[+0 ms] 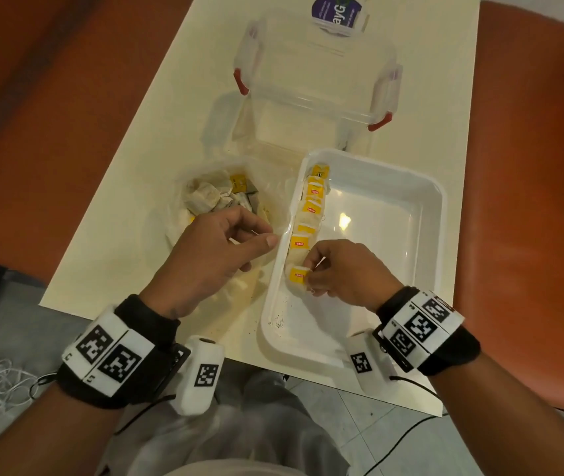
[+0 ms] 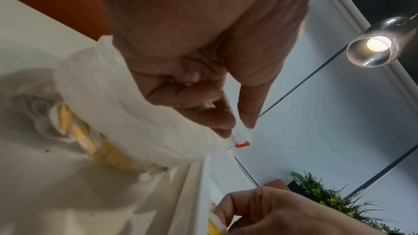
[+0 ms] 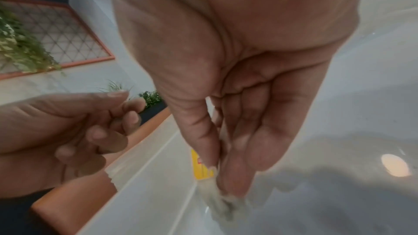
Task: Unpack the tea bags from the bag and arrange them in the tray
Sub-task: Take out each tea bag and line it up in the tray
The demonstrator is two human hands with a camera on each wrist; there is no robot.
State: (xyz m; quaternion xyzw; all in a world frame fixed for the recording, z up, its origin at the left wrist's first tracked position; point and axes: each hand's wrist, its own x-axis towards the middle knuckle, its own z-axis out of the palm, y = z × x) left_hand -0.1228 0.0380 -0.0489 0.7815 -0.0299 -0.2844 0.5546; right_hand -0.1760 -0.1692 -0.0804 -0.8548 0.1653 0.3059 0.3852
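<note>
Left of the white tray (image 1: 435, 214): clear plastic bag (image 1: 184, 214) of tea bags (image 1: 211, 197), pale sachets, yellow tags, blurred through film. Left hand (image 1: 211, 255) above bag, fingers loosely curled, grip unclear. Along tray's left wall: overlapping row (image 1: 309, 209). Right hand (image 1: 338, 273) pinching nearest tea bag (image 1: 297, 274), sachet mostly hidden.

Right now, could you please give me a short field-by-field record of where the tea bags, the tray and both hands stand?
tray: white tray on the table, to the person's right
row in tray: tea bags with yellow tags lined along the tray's left wall
right hand: right hand pinches the nearest tea bag at the near end of the row
left hand: left hand above the plastic bag, fingers loosely curled; grip on the bag unclear
left in bag: several tea bags
behind: clear lidded container
</note>
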